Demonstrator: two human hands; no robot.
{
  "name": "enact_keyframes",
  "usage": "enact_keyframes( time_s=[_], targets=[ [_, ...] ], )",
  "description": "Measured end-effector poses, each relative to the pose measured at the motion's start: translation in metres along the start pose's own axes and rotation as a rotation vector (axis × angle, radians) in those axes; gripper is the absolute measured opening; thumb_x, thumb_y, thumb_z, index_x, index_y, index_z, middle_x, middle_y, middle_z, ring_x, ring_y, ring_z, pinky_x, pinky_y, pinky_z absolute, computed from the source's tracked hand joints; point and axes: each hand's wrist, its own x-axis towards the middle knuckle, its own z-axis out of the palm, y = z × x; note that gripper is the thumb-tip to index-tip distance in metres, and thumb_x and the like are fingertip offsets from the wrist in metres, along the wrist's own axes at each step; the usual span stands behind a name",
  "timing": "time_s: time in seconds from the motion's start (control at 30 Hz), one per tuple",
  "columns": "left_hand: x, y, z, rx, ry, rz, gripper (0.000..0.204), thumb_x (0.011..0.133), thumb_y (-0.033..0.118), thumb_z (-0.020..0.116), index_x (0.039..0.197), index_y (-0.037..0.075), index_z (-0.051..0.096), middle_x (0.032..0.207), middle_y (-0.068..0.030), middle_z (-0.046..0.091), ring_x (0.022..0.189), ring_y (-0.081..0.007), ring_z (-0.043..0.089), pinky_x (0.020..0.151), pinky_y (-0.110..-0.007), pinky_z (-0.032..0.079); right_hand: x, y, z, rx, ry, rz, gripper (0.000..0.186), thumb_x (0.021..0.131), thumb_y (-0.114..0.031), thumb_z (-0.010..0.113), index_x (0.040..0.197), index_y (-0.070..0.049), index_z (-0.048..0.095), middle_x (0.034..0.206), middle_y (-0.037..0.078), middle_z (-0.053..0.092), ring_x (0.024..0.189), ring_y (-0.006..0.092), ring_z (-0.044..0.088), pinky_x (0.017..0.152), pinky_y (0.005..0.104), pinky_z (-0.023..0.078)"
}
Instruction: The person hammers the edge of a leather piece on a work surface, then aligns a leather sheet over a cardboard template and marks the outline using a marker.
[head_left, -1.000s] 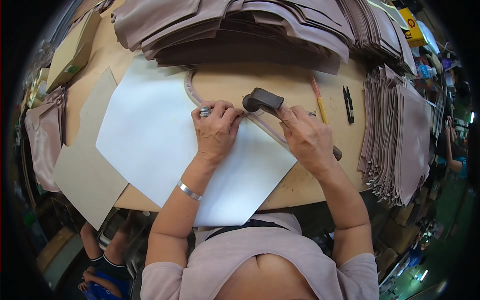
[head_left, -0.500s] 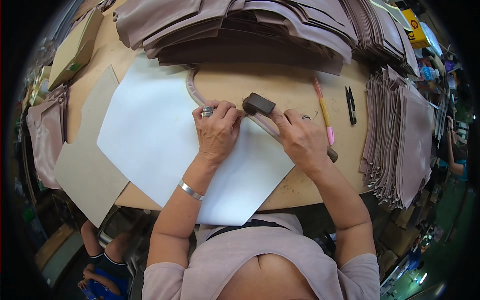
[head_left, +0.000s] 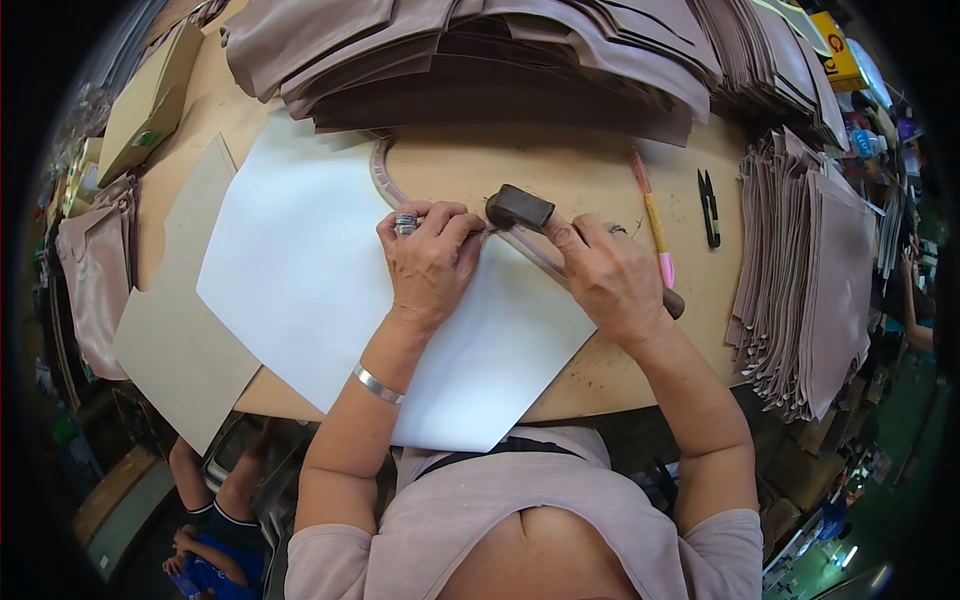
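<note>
A large white panel (head_left: 285, 240) lies on the table, its concave far edge bordered by a narrow folded mauve strip (head_left: 383, 178). My left hand (head_left: 428, 265) pinches that strip near the middle of the curve, thumb and fingers pressed together. In my right hand (head_left: 612, 275) is a hammer (head_left: 522, 207), its dark head resting on or just over the strip beside my left fingertips. The handle end pokes out past the right side of my palm. Whether the head touches the strip I cannot tell.
A tall pile of mauve leather pieces (head_left: 470, 90) stands across the far side. More pieces (head_left: 800, 270) are stacked at the right, beside black thread snips (head_left: 708, 208) and a pen (head_left: 655, 215). Grey card (head_left: 185, 310) lies left. Another person (head_left: 215, 555) sits lower left.
The whole view has shifted slightly. My left hand keeps its pinch on the strip, and the hammer stays at nearly the same spot in my right hand.
</note>
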Motion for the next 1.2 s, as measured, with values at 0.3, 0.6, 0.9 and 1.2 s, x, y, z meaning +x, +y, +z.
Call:
enact_keyframes(
  time_s=[0.3, 0.6, 0.9, 1.2],
  targets=[
    [-0.002, 0.0, 0.004, 0.061, 0.057, 0.08, 0.012, 0.068, 0.011, 0.069, 0.075, 0.012, 0.059, 0.08, 0.0018, 0.056, 0.087, -0.019, 0.057, 0.078, -0.036, 0.035, 0.005, 0.0, -0.013, -0.022, 0.057, -0.015, 0.059, 0.073, -0.006, 0.056, 0.129, -0.023, 0.05, 0.072, 0.003, 0.048, 0.051, 0.0183, 0.052, 0.046, 0.0292, 0.045],
    [-0.003, -0.002, 0.004, 0.06, 0.087, 0.12, 0.017, 0.066, 0.009, 0.071, 0.079, 0.015, 0.062, 0.08, 0.004, 0.058, 0.077, -0.0167, 0.057, 0.075, -0.033, 0.036, 0.002, 0.0, -0.004, 0.013, -0.007, -0.072, 0.064, 0.072, -0.005, 0.055, 0.132, -0.025, 0.045, 0.069, 0.003, 0.047, 0.052, 0.0182, 0.052, 0.048, 0.0294, 0.045],
    [-0.002, -0.015, -0.008, -0.099, -0.051, -0.049, 0.015, 0.072, 0.017, 0.071, 0.085, 0.015, 0.064, 0.09, 0.0029, 0.058, 0.097, -0.0228, 0.049, 0.082, -0.036, 0.033, 0.003, 0.004, -0.001, 0.035, -0.004, -0.098, 0.062, 0.073, -0.005, 0.056, 0.131, -0.025, 0.047, 0.068, 0.003, 0.047, 0.051, 0.0179, 0.052, 0.048, 0.0295, 0.045],
    [-0.003, -0.013, -0.005, -0.02, -0.003, 0.058, 0.016, 0.068, 0.011, 0.072, 0.083, 0.015, 0.065, 0.089, 0.0024, 0.058, 0.094, -0.0213, 0.049, 0.081, -0.035, 0.033, 0.009, 0.001, -0.011, 0.025, 0.013, -0.05, 0.058, 0.073, -0.008, 0.057, 0.129, -0.025, 0.05, 0.068, 0.003, 0.048, 0.05, 0.0181, 0.052, 0.047, 0.0305, 0.045]
  ],
)
